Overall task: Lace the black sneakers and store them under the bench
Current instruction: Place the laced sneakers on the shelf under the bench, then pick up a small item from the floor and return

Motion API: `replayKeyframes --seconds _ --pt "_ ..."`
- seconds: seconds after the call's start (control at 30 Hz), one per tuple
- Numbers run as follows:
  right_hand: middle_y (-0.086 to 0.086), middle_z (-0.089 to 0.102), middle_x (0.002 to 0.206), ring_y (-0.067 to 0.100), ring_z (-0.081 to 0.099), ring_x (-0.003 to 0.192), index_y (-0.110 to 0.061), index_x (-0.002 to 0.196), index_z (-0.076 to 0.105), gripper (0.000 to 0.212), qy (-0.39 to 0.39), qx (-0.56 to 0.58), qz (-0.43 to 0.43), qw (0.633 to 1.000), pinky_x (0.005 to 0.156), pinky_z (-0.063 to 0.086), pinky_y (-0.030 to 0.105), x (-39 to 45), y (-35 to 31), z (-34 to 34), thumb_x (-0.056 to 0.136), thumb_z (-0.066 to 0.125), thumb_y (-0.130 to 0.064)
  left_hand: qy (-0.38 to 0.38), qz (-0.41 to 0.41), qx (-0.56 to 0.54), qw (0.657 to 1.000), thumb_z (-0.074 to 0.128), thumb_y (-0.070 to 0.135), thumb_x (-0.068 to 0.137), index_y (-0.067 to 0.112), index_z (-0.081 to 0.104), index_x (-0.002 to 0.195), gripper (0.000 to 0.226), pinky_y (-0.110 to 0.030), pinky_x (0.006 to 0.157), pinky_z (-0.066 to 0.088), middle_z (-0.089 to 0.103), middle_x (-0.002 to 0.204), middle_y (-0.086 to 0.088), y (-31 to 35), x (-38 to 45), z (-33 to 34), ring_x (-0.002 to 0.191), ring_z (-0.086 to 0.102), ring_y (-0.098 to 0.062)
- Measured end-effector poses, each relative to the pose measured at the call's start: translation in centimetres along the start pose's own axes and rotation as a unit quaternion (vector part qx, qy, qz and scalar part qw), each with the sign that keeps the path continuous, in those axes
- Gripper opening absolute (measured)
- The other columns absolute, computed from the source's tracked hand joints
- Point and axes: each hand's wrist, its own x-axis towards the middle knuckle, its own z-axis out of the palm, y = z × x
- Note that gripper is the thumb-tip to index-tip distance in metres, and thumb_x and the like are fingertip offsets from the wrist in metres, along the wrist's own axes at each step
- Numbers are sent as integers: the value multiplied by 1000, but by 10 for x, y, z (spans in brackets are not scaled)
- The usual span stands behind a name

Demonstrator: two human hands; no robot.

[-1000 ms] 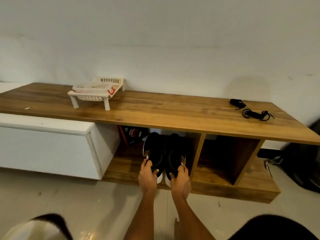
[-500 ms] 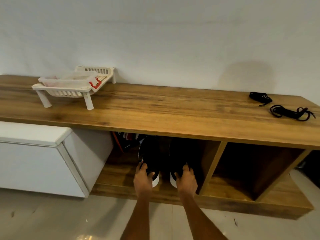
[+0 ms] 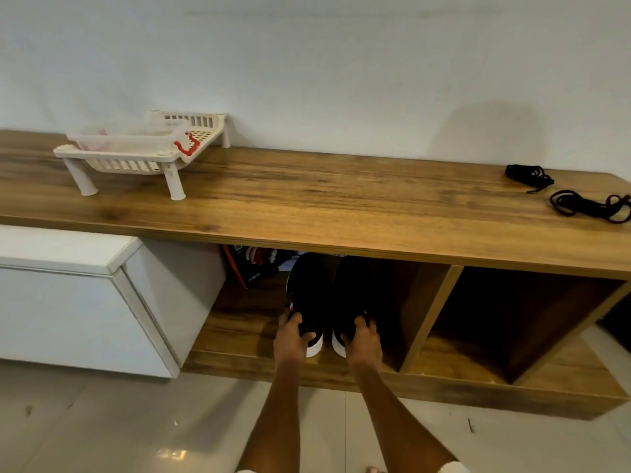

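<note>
**Black sneakers sit in the bench's left cubby, a hand on each heel**

Both black sneakers [image 3: 327, 295] stand side by side, toes inward, on the lower shelf under the wooden bench [image 3: 307, 206]. The left hand [image 3: 290, 339] curls its fingers round the left shoe's heel; the right hand [image 3: 362, 339] grips the right shoe's heel the same way. On the benchtop, 2 bundles of black laces [image 3: 560, 192] lie at the right end, and a white plastic rack [image 3: 136, 148] stands at the left.
</note>
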Motion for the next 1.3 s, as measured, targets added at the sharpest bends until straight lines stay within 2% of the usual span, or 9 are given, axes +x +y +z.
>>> replayKeyframes --seconds 0.13,0.23,0.3,0.37,0.47,0.73,0.97,1.1,1.3 --pt "11 19 153 32 28 139 -22 146 27 57 -40 -22 -22 999 106 37 38 -6 -4 -15 96 52 -29 -43 -16 -9 999 63 25 89 13 36 139 57 -39 105 36 14 154 -18 6 -9 -6 139 29 -35" --pt "10 13 155 31 18 142 -24 147 25 56 -24 -61 -64 996 108 35 41 -24 -25 -31 97 48 -34 -40 -38 -2 998 50 37 96 13 20 148 65 -45 110 30 9 156 -19 18 -25 -15 141 22 -37" --pt "9 20 153 29 22 140 -20 143 35 47 -9 -68 -114 991 105 39 39 -44 -51 -48 99 45 -31 -9 -13 5 1000 41 35 99 13 30 144 52 -42 107 35 25 151 -16 34 -43 -32 135 34 -32" --pt "7 31 146 25 30 135 -18 138 42 39 13 -76 -169 983 96 44 36 -71 -81 -69 100 41 -26 47 34 9 998 37 28 101 11 45 131 36 -36 93 43 44 136 -12 52 -67 -58 119 47 -27" --pt "6 43 134 23 39 126 -14 130 48 32 71 -61 -219 971 88 46 34 -110 -123 -111 102 36 -23 141 89 19 986 33 26 102 9 54 113 29 -34 79 42 53 118 -10 90 -101 -107 103 53 -24" --pt "15 52 124 28 44 116 -4 119 53 29 201 -51 -288 935 87 40 35 -166 -178 -234 99 36 -18 258 240 98 931 34 22 101 2 57 108 31 -39 86 39 56 115 -16 193 -162 -205 104 51 -31" --pt "10 48 131 26 43 121 -9 128 51 37 229 -50 -288 928 96 39 37 -89 -176 -262 100 37 -28 247 241 144 927 35 30 99 5 54 120 37 -40 101 36 54 125 -14 236 -90 -184 116 49 -29" --pt "10 45 135 25 41 124 -9 131 48 42 206 -68 -251 943 102 35 38 6 -174 -249 100 36 -35 210 224 184 934 33 35 99 9 48 130 44 -45 107 30 49 134 -12 245 0 -153 125 43 -28" --pt "13 45 137 28 41 126 -9 132 47 49 165 -102 -213 958 107 34 40 101 -187 -227 100 32 -42 192 197 261 925 26 40 99 11 48 128 46 -44 108 33 52 130 -11 248 97 -135 121 46 -26"
